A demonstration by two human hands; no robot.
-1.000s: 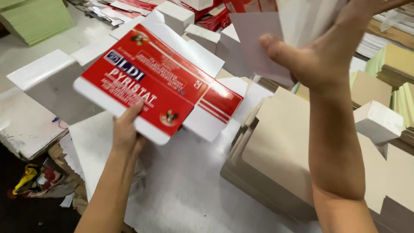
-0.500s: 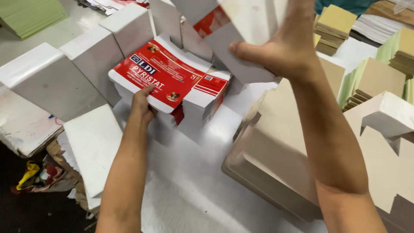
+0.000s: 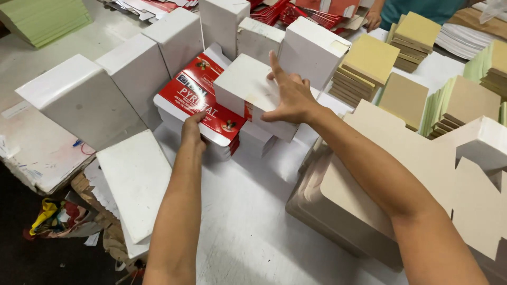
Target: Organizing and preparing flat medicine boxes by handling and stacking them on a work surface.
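A stack of flat red-and-white printed cartons [image 3: 196, 100] lies on the white table [image 3: 248, 227] at the middle. My left hand [image 3: 193, 129] pinches the stack's near edge, thumb on top. A white folded carton panel [image 3: 248, 87] lies over the stack's right half. My right hand [image 3: 290, 95] presses flat on that panel, fingers spread apart. The cartons lower in the stack are mostly hidden.
Tilted white carton stacks [image 3: 84, 97] lean at the left and behind. Tan cardboard sheets [image 3: 369, 190] lie piled at the right, with brown [image 3: 369, 58] and green [image 3: 42, 18] card stacks beyond. Another person's hand [image 3: 374, 20] shows at the top edge.
The red-and-white cartons came down from mid-air onto the table stack. My right hand dropped from above, laid the white panel on them and now presses it flat.
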